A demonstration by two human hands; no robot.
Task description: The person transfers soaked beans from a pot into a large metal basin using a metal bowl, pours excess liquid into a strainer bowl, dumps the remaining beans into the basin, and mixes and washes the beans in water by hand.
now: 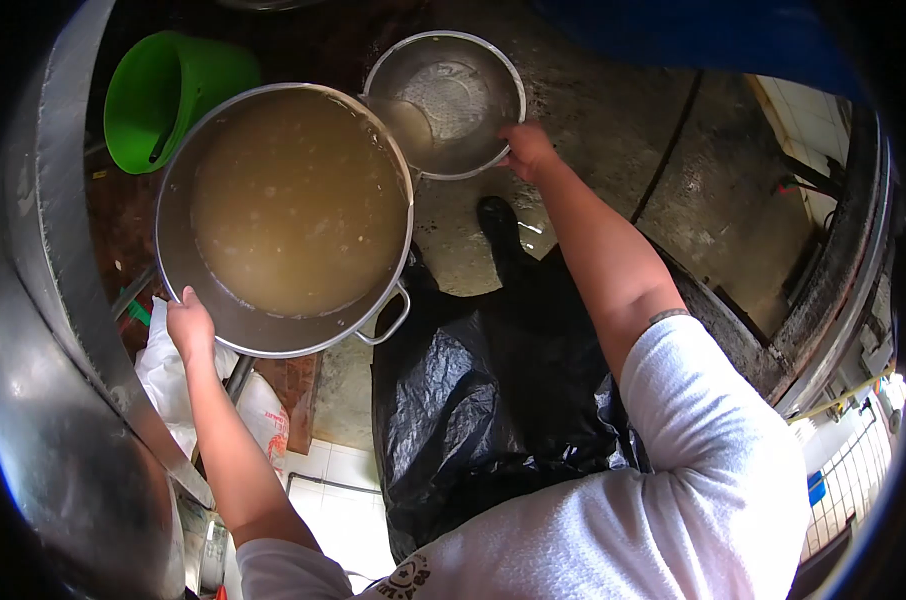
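A large metal pot holds cloudy brown liquid with small pale bits floating in it. My left hand grips the near left rim of this pot, thumb over the edge. A loop handle sticks out at the pot's near right side. My right hand is closed on the right rim of a smaller metal bowl. The bowl's left side meets the pot's right rim, and some murky liquid shows at that side of the bowl.
A green bucket lies tilted behind the pot at the left. A big curved metal vessel fills the left edge. White sacks sit below the pot. Black boots stand on the wet floor. A dark metal frame is at the right.
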